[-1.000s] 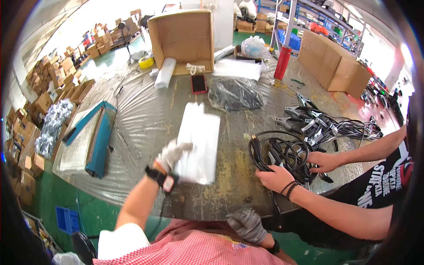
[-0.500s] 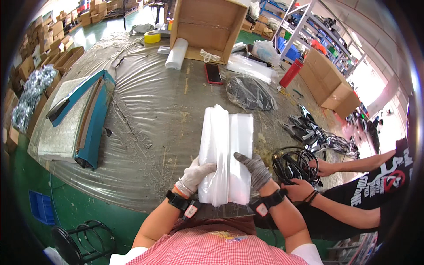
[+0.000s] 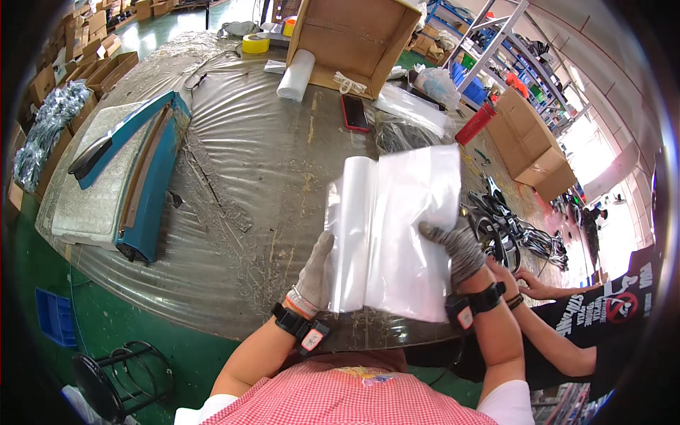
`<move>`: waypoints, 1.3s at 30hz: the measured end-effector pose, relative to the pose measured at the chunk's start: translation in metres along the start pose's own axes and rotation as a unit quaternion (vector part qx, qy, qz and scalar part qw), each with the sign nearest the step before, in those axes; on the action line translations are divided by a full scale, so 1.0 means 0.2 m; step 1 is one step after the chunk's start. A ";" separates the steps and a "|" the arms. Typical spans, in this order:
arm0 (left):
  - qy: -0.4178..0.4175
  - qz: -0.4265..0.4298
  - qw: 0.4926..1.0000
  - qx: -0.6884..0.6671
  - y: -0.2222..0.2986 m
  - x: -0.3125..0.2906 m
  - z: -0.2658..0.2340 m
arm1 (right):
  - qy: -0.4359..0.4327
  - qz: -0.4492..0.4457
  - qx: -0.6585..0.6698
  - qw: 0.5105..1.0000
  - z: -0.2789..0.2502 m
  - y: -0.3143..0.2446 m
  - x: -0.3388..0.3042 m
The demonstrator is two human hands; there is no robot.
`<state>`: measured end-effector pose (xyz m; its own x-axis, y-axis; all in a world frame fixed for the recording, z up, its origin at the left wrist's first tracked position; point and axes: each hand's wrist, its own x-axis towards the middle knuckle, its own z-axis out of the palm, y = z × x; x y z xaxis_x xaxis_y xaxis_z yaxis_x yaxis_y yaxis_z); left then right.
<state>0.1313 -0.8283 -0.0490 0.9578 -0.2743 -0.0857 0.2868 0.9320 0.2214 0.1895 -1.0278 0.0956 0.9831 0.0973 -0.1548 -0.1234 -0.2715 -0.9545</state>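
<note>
Close in front of me is a bundle of clear plastic sheets (image 3: 414,234), rolled on its left side and spread flat on its right. My left hand (image 3: 314,278), in a pale glove, is closed round the left edge of the roll. The plastic hides some of its fingers. On the spread part's right edge, my right hand (image 3: 459,249) in a grey striped glove grips with the thumb on top; its other fingers are behind the plastic. A black item in a clear bag (image 3: 407,134) lies beyond, partly covered by the sheets.
A teal-edged board (image 3: 152,191) lies on the left. Farther back are an open cardboard box (image 3: 347,42), a plastic roll (image 3: 296,74), a phone (image 3: 355,113), yellow tape (image 3: 256,44) and a red bottle (image 3: 476,123). At right a co-worker's hands (image 3: 513,280) are by black cables (image 3: 524,237).
My right hand has moved right with the edge of the plastic, opening the folded bundle out wider. The co-worker's hands are now partly behind my right arm.
</note>
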 end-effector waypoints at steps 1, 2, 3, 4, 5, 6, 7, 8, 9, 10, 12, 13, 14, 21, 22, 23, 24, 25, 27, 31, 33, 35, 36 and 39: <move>-0.001 -0.002 1.000 -0.001 0.00 0.00 0.01 | -0.003 0.006 -0.021 1.000 -0.06 -0.02 0.02; -0.012 -0.010 1.000 0.006 0.01 0.00 0.02 | -0.029 0.009 0.022 0.999 -0.06 -0.09 -0.01; -0.024 -0.020 0.999 0.013 0.02 0.01 0.02 | -0.022 0.003 -0.004 1.000 -0.06 -0.15 -0.02; -0.024 -0.020 0.999 0.016 0.02 0.00 0.01 | -0.030 -0.025 -0.026 0.999 -0.08 -0.17 -0.01; 0.004 -0.016 0.995 0.100 0.02 0.01 0.01 | -0.034 -0.052 -0.046 0.997 -0.10 -0.19 0.00; 0.036 -0.008 0.982 0.185 0.03 0.00 0.00 | -0.036 -0.052 -0.042 0.997 -0.10 -0.22 0.01; 0.068 0.000 0.961 0.269 0.03 -0.01 0.00 | -0.058 -0.043 -0.064 0.995 -0.11 -0.27 0.03; 0.096 0.082 0.929 0.348 0.00 -0.02 0.02 | -0.073 -0.033 -0.089 0.993 -0.12 -0.32 0.03; 0.096 0.080 0.927 0.354 0.00 -0.03 0.01 | -0.072 -0.033 -0.083 0.993 -0.12 -0.35 0.04; 0.109 0.123 0.909 0.384 -0.01 -0.04 0.00 | -0.064 -0.048 -0.098 0.992 -0.11 -0.39 0.04; 0.125 0.129 0.906 0.384 0.00 -0.07 0.04 | -0.079 -0.058 -0.099 0.990 -0.12 -0.40 0.07; 0.128 0.127 0.904 0.387 0.00 -0.07 0.05 | -0.080 -0.055 -0.094 0.991 -0.13 -0.40 0.07; 0.132 0.109 0.894 0.414 0.00 -0.06 0.06 | -0.069 -0.082 -0.131 0.986 -0.12 -0.40 0.08; 0.001 0.008 0.977 0.215 -0.15 -0.04 0.00 | -0.136 -0.098 -0.079 0.983 -0.02 -0.54 0.09; -0.063 -0.008 0.995 0.072 -0.22 -0.04 -0.11 | -0.152 -0.087 -0.119 0.977 0.02 -0.63 0.05; -0.128 -0.026 0.989 -0.075 -0.28 -0.03 -0.17 | -0.152 -0.086 -0.117 0.978 0.02 -0.67 0.06; -0.059 -0.019 0.997 0.050 -0.33 0.01 -0.13 | -0.178 -0.117 -0.118 0.970 0.02 -0.70 0.07; -0.058 -0.021 0.997 0.050 -0.31 0.01 -0.12 | -0.205 -0.148 -0.119 0.960 0.01 -0.71 0.07; -0.049 0.020 0.999 0.012 -0.20 0.01 -0.03 | -0.129 -0.422 -0.248 0.862 -0.03 -0.67 0.09; -0.016 0.120 0.991 -0.060 0.21 -0.12 0.20 | -0.091 -0.372 -0.240 0.892 -0.11 -0.64 -0.01; 0.079 0.153 0.973 0.152 0.43 -0.26 0.31 | -0.115 -0.048 -0.023 0.992 -0.12 -0.57 0.00; 0.132 0.156 0.919 0.338 0.55 -0.39 0.38 | -0.091 -0.084 -0.016 0.992 -0.09 -0.31 -0.05; 0.146 0.151 0.890 0.405 0.58 -0.41 0.33 | -0.104 -0.066 0.040 0.992 -0.07 -0.12 -0.06; 0.175 0.091 0.765 0.613 0.58 -0.48 0.18 | -0.075 0.101 0.147 0.981 0.06 0.44 -0.04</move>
<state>0.0729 -0.7017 0.0196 0.9815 0.1141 -0.1536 0.1584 -0.0346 0.9868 0.1696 -1.0404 0.0086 0.9065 0.2150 -0.3633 -0.3693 -0.0130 -0.9292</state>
